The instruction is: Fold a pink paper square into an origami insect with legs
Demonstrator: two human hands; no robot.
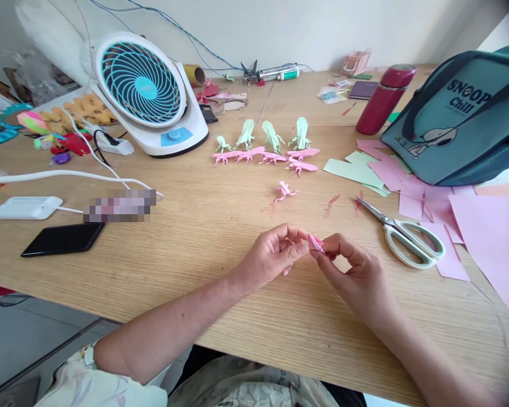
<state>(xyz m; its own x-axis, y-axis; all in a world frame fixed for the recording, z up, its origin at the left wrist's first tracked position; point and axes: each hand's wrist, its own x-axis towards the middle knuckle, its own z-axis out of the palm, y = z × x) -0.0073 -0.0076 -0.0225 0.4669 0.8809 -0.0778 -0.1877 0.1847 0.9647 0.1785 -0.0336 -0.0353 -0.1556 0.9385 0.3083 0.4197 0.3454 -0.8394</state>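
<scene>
A small folded piece of pink paper (315,243) is pinched between both hands above the table. My left hand (275,251) grips its left side with thumb and index finger. On its right side, the fingertips of my right hand (353,271) are closed on it. Just beyond the hands stands a small pink origami figure (284,191) with thin legs. Farther back, several pink origami figures (250,154) form a row in front of several pale green ones (272,137). The fingers partly cover the folded paper.
White-handled scissors (411,243) lie right of my hands, beside pink sheets (492,237) and green paper (354,172). A red bottle (385,102) and teal bag (449,118) stand at the back right. At left are a fan (152,96), a phone (63,238) and white cables (68,177).
</scene>
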